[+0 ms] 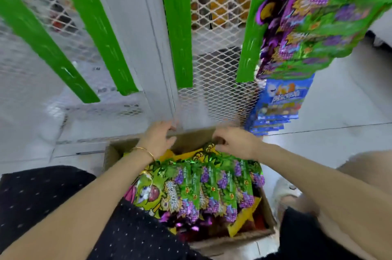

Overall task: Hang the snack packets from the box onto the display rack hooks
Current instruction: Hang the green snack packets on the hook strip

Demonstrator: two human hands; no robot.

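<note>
The right hand (237,143) is closing its grip in a narrow pinch on the top edge of the green grape-printed foil snack packets (212,185), probably because that end goes onto the hook. The left hand (158,139) is curling at the far rim of the brown cardboard box (191,140), perhaps steadying it; whether it is holding anything I cannot tell. The packets are lying overlapped in the box, over yellow and red ones, below the green display rack strips (178,26).

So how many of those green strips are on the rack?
4 green strips: one at the far left, one just right of it, one in the middle, and one on the right beside the hanging packets. More may be out of frame.
</note>
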